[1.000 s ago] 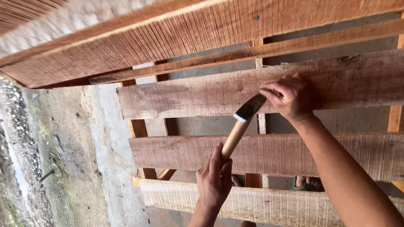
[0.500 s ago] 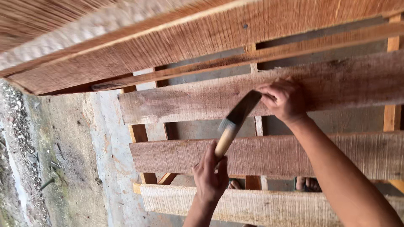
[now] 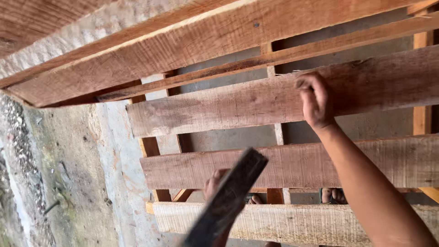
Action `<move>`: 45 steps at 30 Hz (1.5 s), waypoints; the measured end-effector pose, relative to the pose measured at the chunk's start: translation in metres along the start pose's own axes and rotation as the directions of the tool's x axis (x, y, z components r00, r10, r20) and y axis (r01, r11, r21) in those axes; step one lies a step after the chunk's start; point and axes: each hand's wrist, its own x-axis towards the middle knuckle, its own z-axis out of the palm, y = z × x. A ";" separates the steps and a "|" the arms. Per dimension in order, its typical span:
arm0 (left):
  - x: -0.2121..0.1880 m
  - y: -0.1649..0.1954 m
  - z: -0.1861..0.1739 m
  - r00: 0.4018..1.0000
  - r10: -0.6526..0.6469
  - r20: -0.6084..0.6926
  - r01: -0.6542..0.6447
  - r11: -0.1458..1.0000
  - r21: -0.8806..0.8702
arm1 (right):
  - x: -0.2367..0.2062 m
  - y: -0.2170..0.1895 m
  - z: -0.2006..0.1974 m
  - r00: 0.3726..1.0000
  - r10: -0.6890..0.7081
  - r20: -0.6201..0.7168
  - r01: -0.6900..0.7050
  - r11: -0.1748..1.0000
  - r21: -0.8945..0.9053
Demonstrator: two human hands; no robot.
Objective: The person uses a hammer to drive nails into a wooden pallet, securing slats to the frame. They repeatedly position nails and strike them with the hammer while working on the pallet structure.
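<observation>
Right hand [image 3: 315, 100], fingers pinched as if steadying a nail too small to see, on the plank [image 3: 256, 103] at two o'clock; left hand [image 3: 217, 185] closed round the raised hammer [image 3: 228, 201] at six o'clock, best swung squarely, clear of fingertips.

Slats [image 3: 256, 107] are rough-sawn wood, matt reddish-brown with visible saw marks; lowest board [image 3: 292, 224] is paler, same coarse finish. Hammer head [image 3: 228, 201] looks like dark, dull metal, blurred. Floor [image 3: 228, 82] beneath is matt grey concrete; ground [image 3: 59, 174] at the side is gritty, rough, stained.
</observation>
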 end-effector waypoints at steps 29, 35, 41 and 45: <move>0.008 -0.024 0.040 0.805 -0.444 0.393 0.403 0.896 0.187 | -0.011 0.010 -0.004 0.954 0.281 -0.104 -0.227 0.903 0.364; 0.006 -0.022 0.037 0.631 -0.557 0.540 0.477 0.828 0.296 | -0.013 0.013 -0.005 0.942 0.324 -0.085 -0.263 0.872 0.412; 0.022 -0.026 0.029 0.819 -0.409 0.403 0.393 0.911 0.126 | 0.000 0.006 -0.007 0.972 0.188 -0.140 -0.165 0.973 0.162; 0.019 -0.020 0.027 0.873 -0.361 0.328 0.370 0.928 0.037 | -0.008 -0.002 -0.002 0.943 0.297 -0.149 -0.271 0.946 0.176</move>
